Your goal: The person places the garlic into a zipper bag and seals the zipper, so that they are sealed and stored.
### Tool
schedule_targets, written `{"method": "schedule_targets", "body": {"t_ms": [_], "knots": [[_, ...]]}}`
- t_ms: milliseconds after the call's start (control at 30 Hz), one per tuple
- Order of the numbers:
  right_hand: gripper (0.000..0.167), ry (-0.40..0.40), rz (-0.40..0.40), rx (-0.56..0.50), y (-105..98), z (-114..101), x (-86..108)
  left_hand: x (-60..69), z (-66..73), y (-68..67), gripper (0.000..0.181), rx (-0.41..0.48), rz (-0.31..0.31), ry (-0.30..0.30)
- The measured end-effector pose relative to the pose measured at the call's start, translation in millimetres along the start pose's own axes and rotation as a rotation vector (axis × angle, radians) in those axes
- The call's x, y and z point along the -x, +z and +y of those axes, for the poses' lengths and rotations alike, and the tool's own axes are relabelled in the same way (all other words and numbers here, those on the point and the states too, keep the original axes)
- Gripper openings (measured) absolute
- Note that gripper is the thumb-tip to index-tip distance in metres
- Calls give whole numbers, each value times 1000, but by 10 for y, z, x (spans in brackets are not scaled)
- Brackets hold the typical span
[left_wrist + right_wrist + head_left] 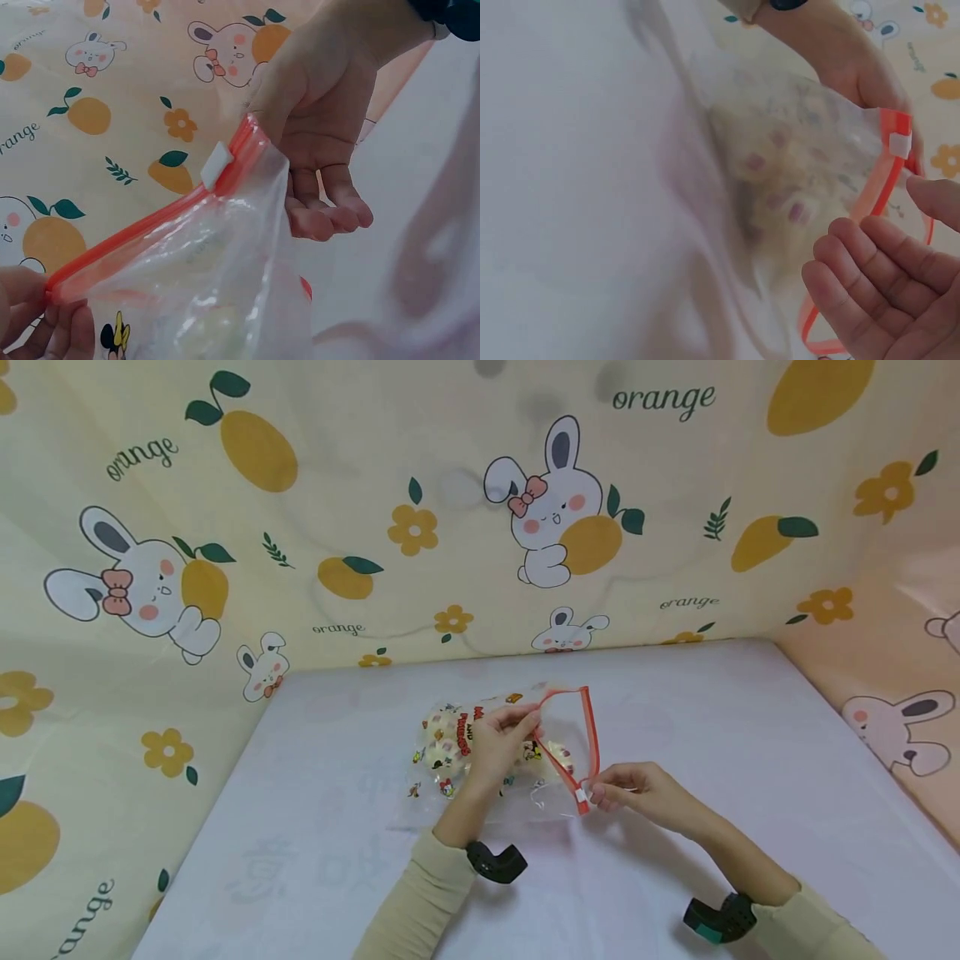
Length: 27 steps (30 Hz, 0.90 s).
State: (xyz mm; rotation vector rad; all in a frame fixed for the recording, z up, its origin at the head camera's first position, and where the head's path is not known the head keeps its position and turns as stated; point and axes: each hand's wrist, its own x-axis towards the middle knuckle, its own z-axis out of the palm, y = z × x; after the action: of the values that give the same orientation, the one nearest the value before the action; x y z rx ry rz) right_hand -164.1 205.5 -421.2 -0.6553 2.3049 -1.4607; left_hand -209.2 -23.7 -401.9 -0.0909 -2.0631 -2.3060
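A clear zip bag [480,810] with cartoon prints and a red zip edge lies on the table, its mouth spread apart. Inside are several pale rounded things [442,747] whose kind I cannot tell. My left hand [498,743] pinches the red edge partway along the mouth, seen closer in the left wrist view, where the left fingers [71,330] grip it. A white slider [217,166] sits near one end of the zip. Beside that end is my right hand [648,793]; in the right wrist view its fingers [877,292] are loosely extended, the thumb apart from them.
The bag rests on a white-covered table [315,760]. Behind and beside it hangs a cream sheet [420,443] printed with rabbits and oranges. Dark camera bands [498,862] are worn on both wrists.
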Motion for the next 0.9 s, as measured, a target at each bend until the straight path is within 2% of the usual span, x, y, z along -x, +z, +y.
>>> {"method": "schedule_targets", "body": {"t_ms": [233,500,633,900], "knots": [[28,13,-8,-35,69,63,40,14,-78,36,23,-5,-40,3],[28,-22,-47,-89,120,108,81,25,-135,68,23,-9,-59,-16],[30,-21,-62,-120,139,123,94,30,-177,100,24,-8,-76,-4],[24,-13,-79,-99,201,168,94,54,-267,167,24,-29,-101,12]]}}
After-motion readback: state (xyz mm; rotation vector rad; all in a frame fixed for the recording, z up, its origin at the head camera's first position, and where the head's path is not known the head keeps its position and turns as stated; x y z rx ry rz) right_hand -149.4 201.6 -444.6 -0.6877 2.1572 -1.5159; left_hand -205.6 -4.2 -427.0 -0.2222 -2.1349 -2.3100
